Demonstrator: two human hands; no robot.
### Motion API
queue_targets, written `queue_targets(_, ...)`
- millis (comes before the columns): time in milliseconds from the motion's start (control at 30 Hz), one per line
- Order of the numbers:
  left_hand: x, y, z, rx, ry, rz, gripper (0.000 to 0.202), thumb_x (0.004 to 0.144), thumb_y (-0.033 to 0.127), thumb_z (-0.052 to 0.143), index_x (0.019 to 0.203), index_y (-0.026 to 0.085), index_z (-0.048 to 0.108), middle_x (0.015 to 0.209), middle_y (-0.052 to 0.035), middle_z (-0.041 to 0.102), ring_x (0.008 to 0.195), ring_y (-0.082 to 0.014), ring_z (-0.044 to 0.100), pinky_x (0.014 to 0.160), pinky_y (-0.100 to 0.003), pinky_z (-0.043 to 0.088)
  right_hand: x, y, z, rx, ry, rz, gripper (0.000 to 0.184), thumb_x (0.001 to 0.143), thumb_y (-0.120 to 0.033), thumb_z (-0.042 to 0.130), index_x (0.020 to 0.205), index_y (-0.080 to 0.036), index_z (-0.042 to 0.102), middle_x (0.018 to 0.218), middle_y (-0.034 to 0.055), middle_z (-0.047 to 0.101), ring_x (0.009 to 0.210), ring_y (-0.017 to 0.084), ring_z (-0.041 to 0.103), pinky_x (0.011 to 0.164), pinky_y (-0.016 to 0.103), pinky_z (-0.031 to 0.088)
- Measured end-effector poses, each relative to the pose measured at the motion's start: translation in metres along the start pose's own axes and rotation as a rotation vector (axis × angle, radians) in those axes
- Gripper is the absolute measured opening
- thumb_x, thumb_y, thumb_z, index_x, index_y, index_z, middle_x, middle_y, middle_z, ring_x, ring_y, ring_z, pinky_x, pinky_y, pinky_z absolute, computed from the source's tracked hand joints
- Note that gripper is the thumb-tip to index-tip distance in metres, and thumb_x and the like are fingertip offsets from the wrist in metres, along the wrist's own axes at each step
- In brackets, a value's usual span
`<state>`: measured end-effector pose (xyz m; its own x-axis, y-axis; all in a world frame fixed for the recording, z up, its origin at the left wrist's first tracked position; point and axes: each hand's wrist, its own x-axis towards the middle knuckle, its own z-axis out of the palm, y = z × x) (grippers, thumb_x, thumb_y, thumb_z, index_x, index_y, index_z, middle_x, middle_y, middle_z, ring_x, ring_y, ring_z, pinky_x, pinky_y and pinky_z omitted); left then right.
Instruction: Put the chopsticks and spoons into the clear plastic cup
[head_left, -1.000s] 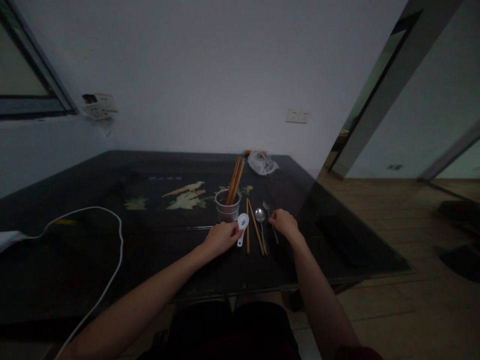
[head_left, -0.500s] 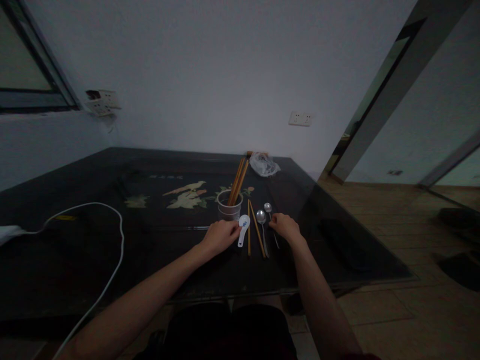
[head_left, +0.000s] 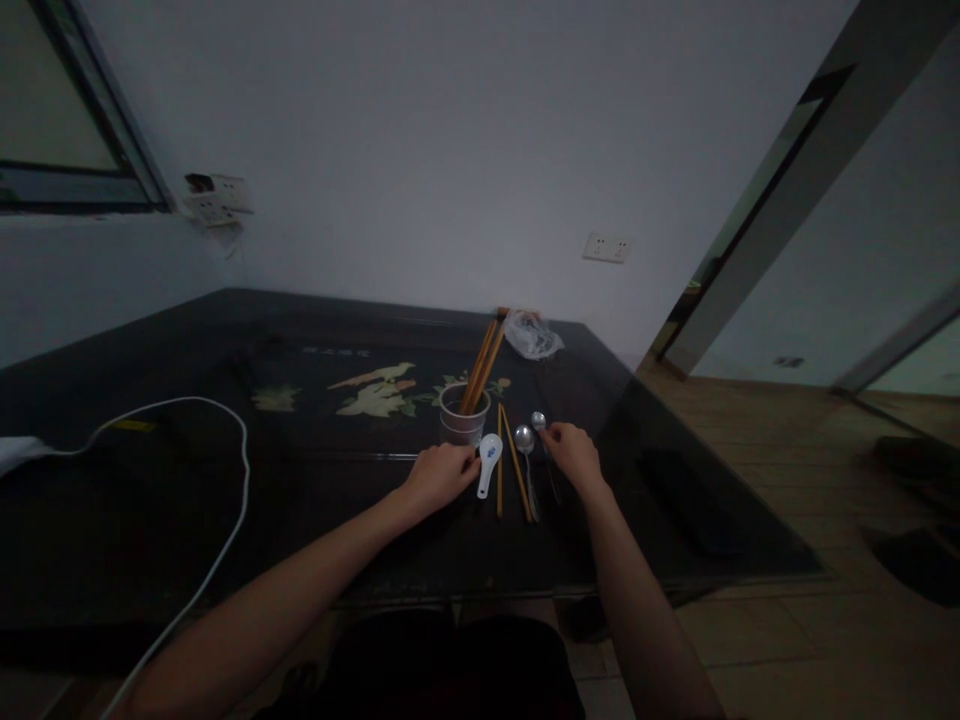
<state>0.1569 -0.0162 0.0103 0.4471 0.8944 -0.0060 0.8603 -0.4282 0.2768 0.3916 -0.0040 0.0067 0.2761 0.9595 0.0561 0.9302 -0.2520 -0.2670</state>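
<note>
My left hand [head_left: 442, 474] is closed, its fingertips at the left edge of a white soup spoon [head_left: 490, 455] with a blue mark in its bowl. Curled fingers of my right hand [head_left: 573, 456] pinch the neck of a small metal spoon [head_left: 538, 421]. Between the hands lie a larger metal spoon [head_left: 525, 440] and two wooden chopsticks [head_left: 516, 463], their handles towards me. Behind my left hand stands a round cup [head_left: 463, 428] with several chopsticks [head_left: 484, 367] leaning in it.
A crumpled clear plastic bag [head_left: 532, 336] lies at the back of the dark table [head_left: 300, 530], near the wall. A white cable [head_left: 246, 470] runs across the left side. A dark flat object [head_left: 686, 500] lies to the right.
The view has shifted slightly. Both hands stay near the same spoons, and the right fingertips sit a little closer to the small spoon's bowl.
</note>
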Motion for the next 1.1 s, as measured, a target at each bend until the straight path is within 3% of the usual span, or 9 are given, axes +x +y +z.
queue_targets(133,0.001,0.0,0.002,0.007,-0.015,-0.004,0.036,0.09,0.042,0.036,0.086,0.022,0.065,0.087,-0.0088,0.069,0.082,-0.0244,0.066,0.069,-0.032,0.046,-0.004,-0.01,0.004,0.051,0.056,-0.094,0.034,0.09,-0.043,0.043,0.082,-0.021,0.067,0.081,0.0054,0.069,0.076,0.017,0.063,0.057,0.024,0.03)
queue_targets(267,0.003,-0.001,0.007,-0.01,-0.024,0.012,0.037,0.09,0.042,0.036,0.085,0.021,0.066,0.087,-0.0089,0.07,0.081,-0.0243,0.066,0.069,-0.032,0.047,-0.006,-0.017,0.005,0.06,0.032,-0.181,0.032,0.091,-0.04,0.044,0.079,-0.02,0.067,0.078,0.0043,0.069,0.072,0.015,0.061,0.058,0.023,0.03)
queue_targets(533,0.003,0.001,0.011,-0.053,-0.041,0.013,0.036,0.09,0.042,0.036,0.084,0.021,0.065,0.086,-0.0072,0.069,0.079,-0.021,0.066,0.069,-0.029,0.046,0.004,-0.05,-0.007,-0.109,-0.037,-0.282,0.025,0.089,-0.036,0.048,0.091,-0.022,0.068,0.094,0.0072,0.07,0.089,0.019,0.063,0.068,0.023,0.039)
queue_targets(833,0.003,0.0,0.009,-0.057,0.004,-0.011,0.03,0.09,0.041,0.037,0.085,0.021,0.059,0.083,-0.0056,0.068,0.078,-0.02,0.065,0.068,-0.028,0.044,0.034,-0.075,0.008,-0.281,-0.06,-0.184,0.035,0.086,-0.042,0.055,0.103,-0.014,0.067,0.108,0.0176,0.066,0.101,0.028,0.063,0.077,0.032,0.048)
queue_targets(1100,-0.001,0.006,0.002,-0.114,0.054,0.052,0.019,0.09,0.037,0.041,0.091,0.022,0.053,0.09,-0.0042,0.067,0.081,-0.019,0.064,0.067,-0.026,0.043,0.037,-0.084,0.012,-0.35,-0.119,-0.237,0.044,0.082,-0.047,0.059,0.109,-0.013,0.066,0.113,0.0196,0.064,0.109,0.032,0.057,0.085,0.039,0.047)
